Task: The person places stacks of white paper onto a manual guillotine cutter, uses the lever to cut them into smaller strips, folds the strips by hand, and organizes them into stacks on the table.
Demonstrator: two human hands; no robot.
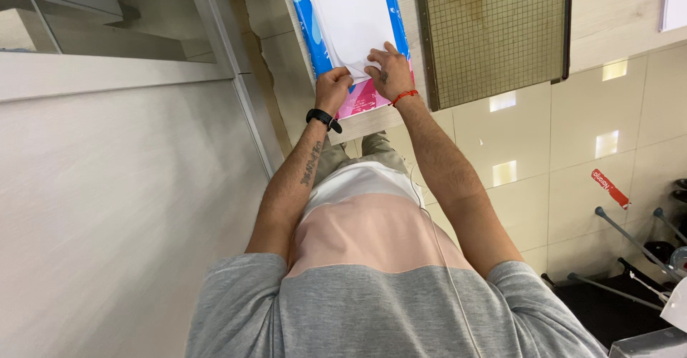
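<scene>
A white sheet of paper (354, 14) lies on a blue and pink mat (304, 3) on a pale wooden table (365, 123). My left hand (333, 88), with a black band on its wrist, pinches the near edge of the sheet at a folded corner. My right hand (390, 70), with a red string on its wrist, presses its fingers on the same folded corner from the right. The two hands almost touch. The fold itself is partly hidden under the fingers.
A dark green gridded cutting mat (494, 36) lies on the table right of the paper. Another white sheet (676, 0) shows at the top right. Beige floor tiles, a red label (610, 188) and a chair base (637, 247) are at right; a white wall (122, 200) at left.
</scene>
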